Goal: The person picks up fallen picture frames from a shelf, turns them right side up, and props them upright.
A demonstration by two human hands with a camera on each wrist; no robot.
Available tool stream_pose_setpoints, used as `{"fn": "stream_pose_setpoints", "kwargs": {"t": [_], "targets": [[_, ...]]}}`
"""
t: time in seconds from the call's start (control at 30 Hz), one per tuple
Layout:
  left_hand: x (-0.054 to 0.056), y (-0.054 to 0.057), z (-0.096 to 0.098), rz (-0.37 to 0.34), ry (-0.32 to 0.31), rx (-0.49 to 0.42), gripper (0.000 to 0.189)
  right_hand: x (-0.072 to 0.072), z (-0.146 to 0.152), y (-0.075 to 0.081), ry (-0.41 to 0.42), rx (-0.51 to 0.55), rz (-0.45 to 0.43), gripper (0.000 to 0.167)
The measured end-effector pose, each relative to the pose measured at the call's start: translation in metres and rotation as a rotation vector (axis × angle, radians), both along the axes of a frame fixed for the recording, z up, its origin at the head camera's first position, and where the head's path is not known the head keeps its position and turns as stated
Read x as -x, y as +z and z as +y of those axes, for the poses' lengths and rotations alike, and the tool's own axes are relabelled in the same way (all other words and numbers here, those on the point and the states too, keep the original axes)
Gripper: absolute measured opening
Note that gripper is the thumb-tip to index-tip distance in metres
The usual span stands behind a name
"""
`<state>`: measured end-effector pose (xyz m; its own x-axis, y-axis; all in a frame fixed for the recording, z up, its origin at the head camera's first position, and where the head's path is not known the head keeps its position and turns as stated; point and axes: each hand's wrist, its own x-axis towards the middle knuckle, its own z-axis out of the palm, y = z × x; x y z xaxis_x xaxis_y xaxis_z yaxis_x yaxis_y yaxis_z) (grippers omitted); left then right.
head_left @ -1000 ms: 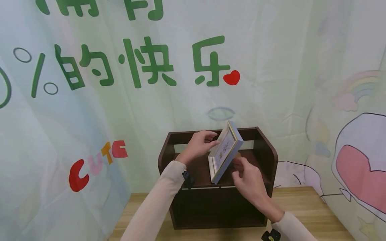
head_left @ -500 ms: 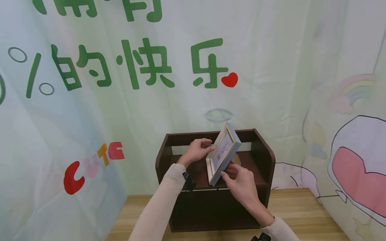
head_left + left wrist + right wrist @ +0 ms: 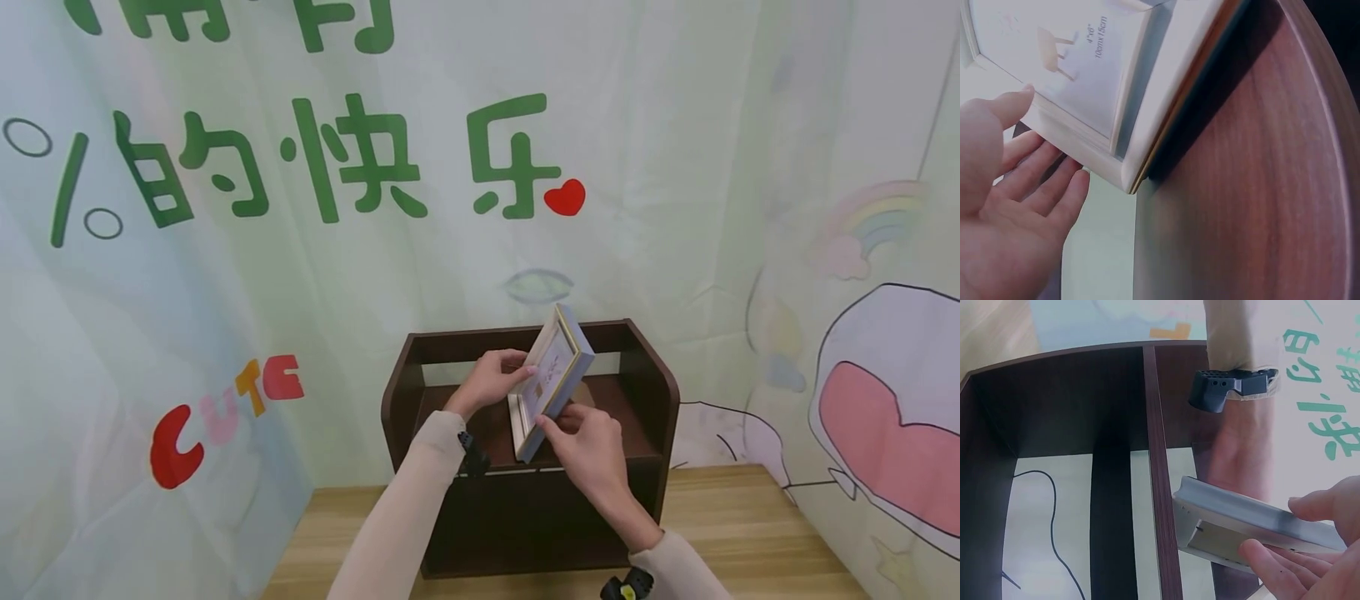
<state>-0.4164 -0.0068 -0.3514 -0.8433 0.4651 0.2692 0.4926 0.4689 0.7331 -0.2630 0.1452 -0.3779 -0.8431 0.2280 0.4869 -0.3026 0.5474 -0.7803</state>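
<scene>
A pale picture frame (image 3: 553, 373) with a light blue-grey outer side stands tilted on the upper board of a dark brown desktop shelf (image 3: 630, 421). Its front, seen close in the left wrist view, has a printed insert (image 3: 1094, 75) with a size marking. My left hand (image 3: 491, 382) holds the frame's left edge, thumb on the front and fingers at the rim behind. On the other side my right hand (image 3: 592, 446) grips the lower right edge; its thumb lies on the blue-grey side, its fingers at the back. Behind the frame a tan piece (image 3: 584, 395) is partly hidden.
The shelf stands on a wooden table (image 3: 750, 508) against a printed cloth backdrop (image 3: 660, 233). Raised side panels (image 3: 651, 387) flank the upper board. A thin black cable (image 3: 1054, 525) shows through the lower compartment in the right wrist view.
My right hand has moved left and up against the frame and now grips its edge. My left hand has closed in on the opposite edge. The frame keeps nearly the same tilt.
</scene>
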Motion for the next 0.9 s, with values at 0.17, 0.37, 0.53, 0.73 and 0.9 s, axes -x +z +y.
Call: {"fn": "stream_pose_setpoints", "kwargs": {"t": [0.17, 0.37, 0.53, 0.73, 0.9], "targets": [[0.002, -0.004, 0.000, -0.012, 0.009, -0.025, 0.047, 0.001, 0.000, 0.001, -0.008, 0.020, -0.003, 0.031], [0.002, -0.005, 0.000, -0.012, 0.032, -0.034, 0.042, 0.002, -0.001, 0.001, -0.009, 0.031, -0.001, 0.030], [0.000, -0.007, -0.002, -0.011, 0.042, -0.039, 0.039, 0.001, 0.001, 0.001, -0.001, 0.022, -0.002, 0.027], [0.000, -0.010, -0.006, -0.003, 0.061, -0.062, 0.035, 0.001, 0.008, 0.000, -0.024, 0.011, -0.009, 0.023], [0.000, -0.012, -0.008, 0.012, 0.087, -0.062, 0.034, 0.002, 0.014, 0.000, -0.054, 0.021, -0.021, 0.024]]}}
